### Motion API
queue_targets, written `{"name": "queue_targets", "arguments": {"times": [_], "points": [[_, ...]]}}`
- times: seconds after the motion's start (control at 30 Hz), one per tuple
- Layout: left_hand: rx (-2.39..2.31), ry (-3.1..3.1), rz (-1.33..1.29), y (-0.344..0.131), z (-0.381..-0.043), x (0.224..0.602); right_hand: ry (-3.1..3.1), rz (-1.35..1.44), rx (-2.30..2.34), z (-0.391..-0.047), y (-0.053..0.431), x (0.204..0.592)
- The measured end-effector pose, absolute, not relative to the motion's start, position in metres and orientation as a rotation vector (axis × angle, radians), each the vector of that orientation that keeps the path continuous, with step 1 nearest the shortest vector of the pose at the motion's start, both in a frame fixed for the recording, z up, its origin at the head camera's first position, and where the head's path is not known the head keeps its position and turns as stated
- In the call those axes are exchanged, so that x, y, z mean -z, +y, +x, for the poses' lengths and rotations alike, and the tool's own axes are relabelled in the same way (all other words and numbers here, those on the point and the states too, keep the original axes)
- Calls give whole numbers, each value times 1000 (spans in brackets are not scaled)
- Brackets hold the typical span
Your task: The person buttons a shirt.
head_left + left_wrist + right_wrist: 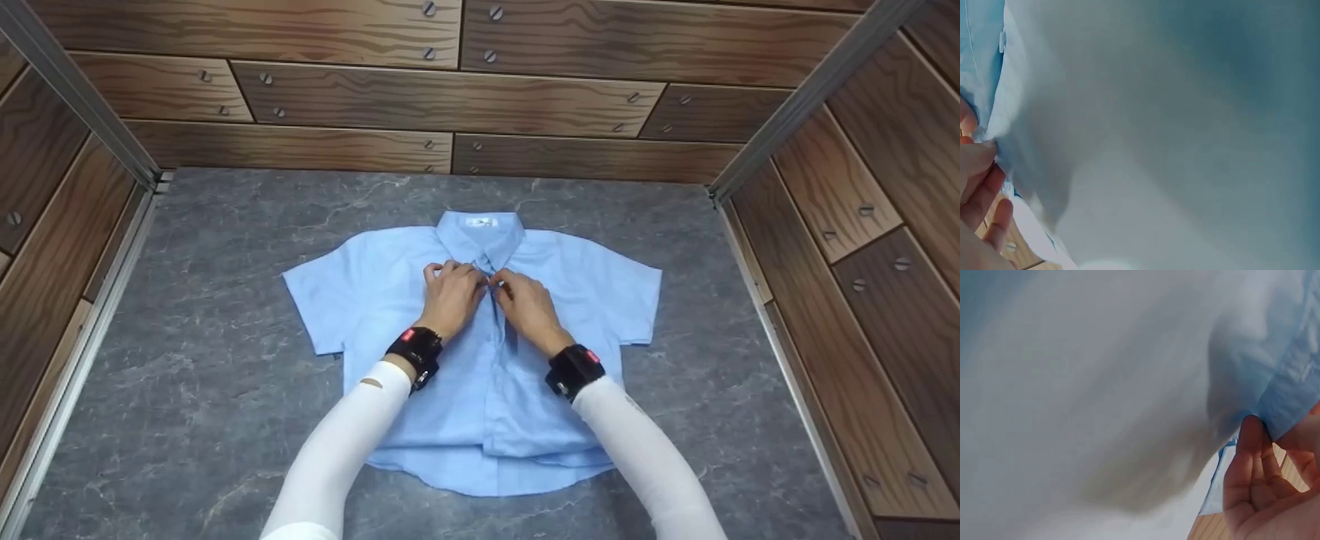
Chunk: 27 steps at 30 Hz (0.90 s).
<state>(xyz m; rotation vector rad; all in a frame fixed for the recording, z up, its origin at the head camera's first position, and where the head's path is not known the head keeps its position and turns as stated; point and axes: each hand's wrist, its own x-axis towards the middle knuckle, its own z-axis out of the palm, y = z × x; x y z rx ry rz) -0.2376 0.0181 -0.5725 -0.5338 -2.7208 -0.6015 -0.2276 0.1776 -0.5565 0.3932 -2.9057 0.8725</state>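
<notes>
A light blue short-sleeved shirt (pixel 420 405) lies front up, its collar (pixel 480 234) away from me and its sleeves spread to both sides. Just below the collar, my left hand (pixel 452 296) pinches one front edge of the shirt between thumb and fingers. Close beside it, my right hand (pixel 529 304) pinches the other edge of the front opening. In the left wrist view a small pale button (pixel 1002 42) shows along the placket edge. The right wrist view has the fingertips (pixel 1251 430) gripping the cloth edge. Whatever lies between the two sets of fingertips is hidden.
The shirt rests on a dark grey marbled table (pixel 202 390). Wood-patterned panels (pixel 450 97) stand behind and at both sides, with metal rails (pixel 82 360) along the edges. Near me, the shirt's lower front is folded up over its back hem (pixel 480 480).
</notes>
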Motion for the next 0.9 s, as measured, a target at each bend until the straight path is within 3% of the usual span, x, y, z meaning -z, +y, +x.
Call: {"name": "queue_targets", "arguments": {"times": [0.53,0.9], "points": [[881,-2673,-524,13,-235,571,-2856,353,-986,-233,175,560],[1233,-2708,-307,10,-239,578,-2848,289,-1152,-233,177,561]]}}
